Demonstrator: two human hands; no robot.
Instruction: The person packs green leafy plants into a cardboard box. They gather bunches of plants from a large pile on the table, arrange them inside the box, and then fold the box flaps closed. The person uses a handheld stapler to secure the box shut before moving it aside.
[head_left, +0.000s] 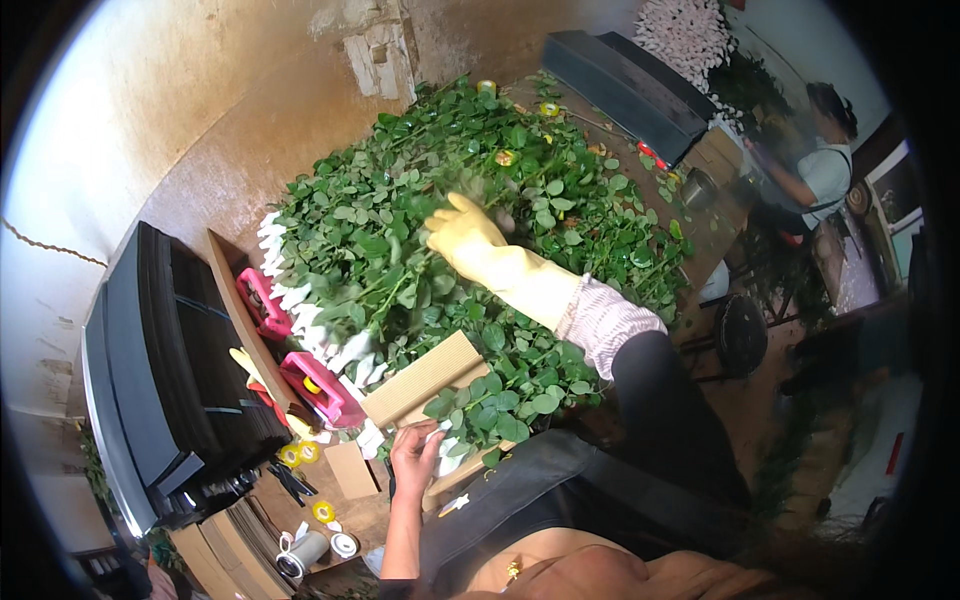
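Observation:
My bare left hand (414, 453) is at the table's near edge, thumb and curled fingers closed on a white-wrapped flower head. Beside it, leafy stems with white-wrapped heads (451, 454) lie on a piece of cardboard. A corrugated cardboard strip (426, 379) slants just beyond that hand. My right hand (466, 231), in a long yellow rubber glove, reaches into the middle of a large pile of green leafy stems (420, 172). Leaves around the glove are blurred, and what its fingers grip cannot be made out. White-wrapped heads (304, 307) line the pile's left side.
Pink plastic holders (330, 390) stand left of the pile, near a stack of dark sheets (187, 360). Tape rolls (307, 451), black scissors (291, 481) and a grey mug (301, 553) lie nearby. A dark box (626, 86) is at the back right; another person (817, 169) is farther right.

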